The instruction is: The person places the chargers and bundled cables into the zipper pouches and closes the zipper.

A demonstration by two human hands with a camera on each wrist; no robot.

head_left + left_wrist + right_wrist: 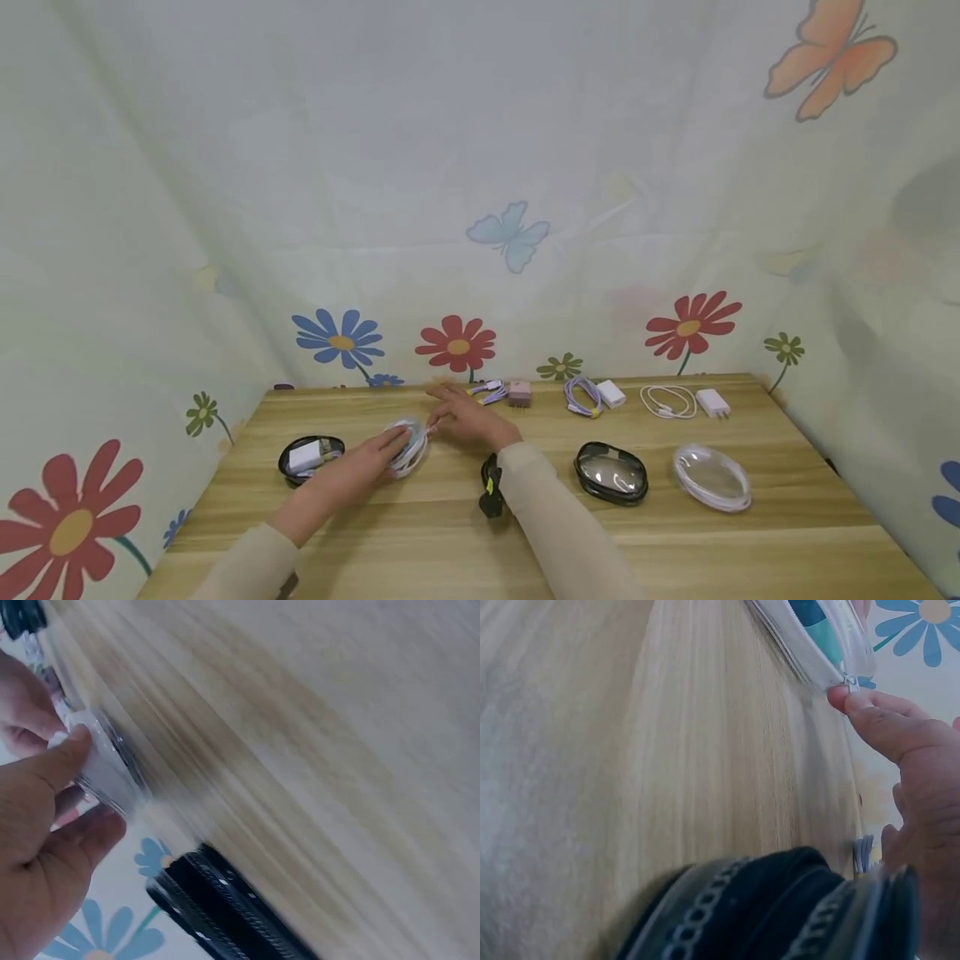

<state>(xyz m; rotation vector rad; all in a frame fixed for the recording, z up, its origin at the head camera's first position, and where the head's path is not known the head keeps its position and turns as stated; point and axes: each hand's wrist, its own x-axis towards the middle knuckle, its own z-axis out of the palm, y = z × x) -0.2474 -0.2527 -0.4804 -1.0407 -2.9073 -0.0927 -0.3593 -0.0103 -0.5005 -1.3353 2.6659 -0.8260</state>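
A small clear oval zip pouch (412,454) with white edging is held between my hands, left of the table's middle. My left hand (363,462) grips it from the left; in the left wrist view the thumb lies on top and the fingers underneath. With thumb and forefinger my right hand (472,419) pinches the white zipper pull (851,681) at the pouch's end. Something blue and teal shows through the pouch in the right wrist view. Beside my left forearm lies an open black pouch (282,463) with a white charger (305,457) in it.
Along the back lie a pink charger (519,393), bundled purple cables (581,397), white chargers (713,403) and a white cable (667,402). A black-edged pouch (611,472) and a white-edged pouch (712,477) lie right. My right sleeve partly covers a black object (491,500).
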